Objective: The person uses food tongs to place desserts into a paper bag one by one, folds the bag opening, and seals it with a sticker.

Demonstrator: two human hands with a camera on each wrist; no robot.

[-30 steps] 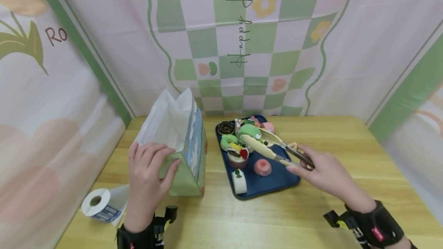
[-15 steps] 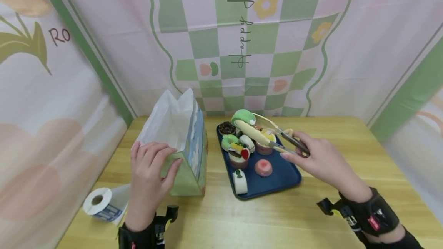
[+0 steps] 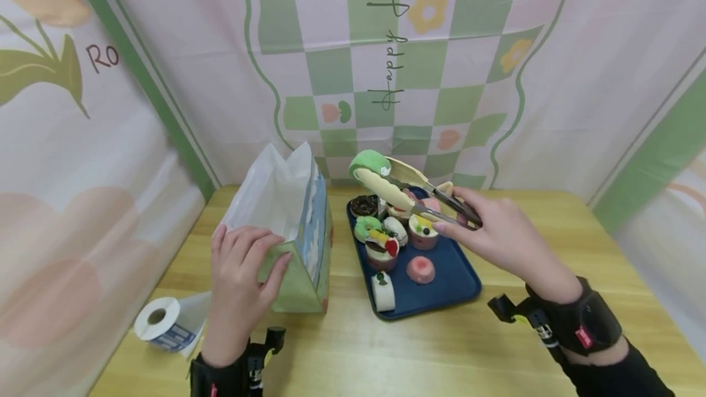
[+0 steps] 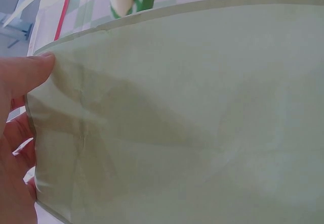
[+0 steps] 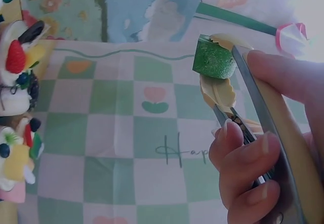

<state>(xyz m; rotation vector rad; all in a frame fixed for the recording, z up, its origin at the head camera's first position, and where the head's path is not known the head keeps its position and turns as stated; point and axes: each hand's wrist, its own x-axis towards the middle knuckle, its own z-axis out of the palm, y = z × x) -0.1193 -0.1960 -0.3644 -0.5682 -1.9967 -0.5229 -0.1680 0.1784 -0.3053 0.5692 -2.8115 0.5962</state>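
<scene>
My right hand (image 3: 499, 231) grips a pair of tongs (image 3: 408, 192) with cream tips and metal arms. Pinched between the tips is a green cake (image 3: 371, 164), raised above the far end of the blue tray (image 3: 449, 290); the right wrist view shows the green cake (image 5: 215, 58) there too. My left hand (image 3: 242, 287) holds the near rim of a standing paper bag (image 3: 295, 283), which has a green front and a white inside. Its thumb lies on the outer face of the bag (image 4: 167, 113), with the fingers over the rim. The bag's mouth gapes upward.
On the tray are a chocolate donut (image 3: 364, 206), a green donut (image 3: 366, 228), several cupcakes, a pink cake (image 3: 421, 269) and a white roll (image 3: 383, 291). A label roll (image 3: 160, 323) lies left of the bag. A printed cloth (image 3: 380, 60) hangs behind the table (image 3: 419, 354).
My right hand has lifted the green cake in the tongs up off the tray and leftward, towards the bag. My left hand stays on the bag's rim.
</scene>
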